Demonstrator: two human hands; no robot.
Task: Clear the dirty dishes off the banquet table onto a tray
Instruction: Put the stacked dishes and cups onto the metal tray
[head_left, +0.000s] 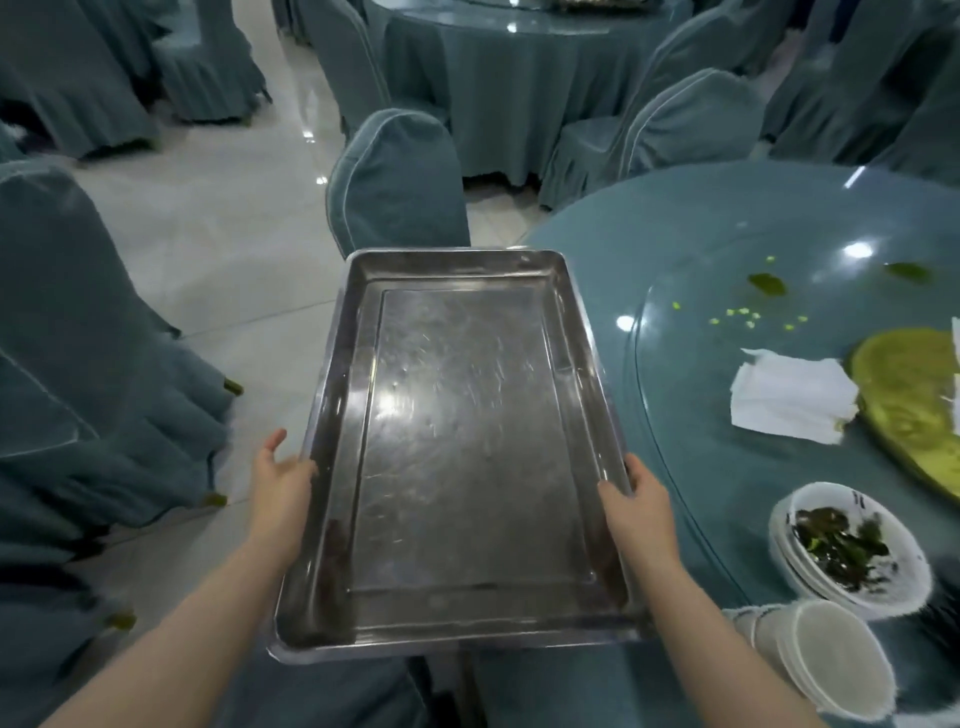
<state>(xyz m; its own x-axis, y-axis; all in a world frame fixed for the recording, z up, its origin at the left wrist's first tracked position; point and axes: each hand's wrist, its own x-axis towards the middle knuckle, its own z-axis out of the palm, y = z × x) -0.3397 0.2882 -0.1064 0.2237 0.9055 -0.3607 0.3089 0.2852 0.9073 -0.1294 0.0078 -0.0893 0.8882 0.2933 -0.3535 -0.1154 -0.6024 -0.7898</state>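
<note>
Fingers of both hands are on the long sides of the steel tray (457, 441): left hand (283, 486) cups the left rim w/ thumb up and free, other fingers going under the edge; right hand (636, 499) wraps the right rim, thumb over the lip. So both grip the tray, nothing else held.

Tray is held in the air, just left of the round desk (727, 249), its far right corner over or close to the desk edge. Inside: no dishes, only scuffs, glare and some dark smears near the near corners.

Step, as I read it: very start, tray being brought in, nothing loaded yet. Next move prob. needs the tray set down flat on the desk or a chair (397, 182) so a hand is freed; the desk's bare left part looks like the spot.

Containers on the desk:
- stack of white bowls (852, 551), near right; top one has dark green leafy scraps.
- stack of paper cups (815, 654) lying on its side at the near edge; inside can't be seen.
- yellow-green platter (914, 395), far right, part out of view.

Also white napkins (789, 395) just left of the platter, and green bits (748, 312) scattered beyond.
</note>
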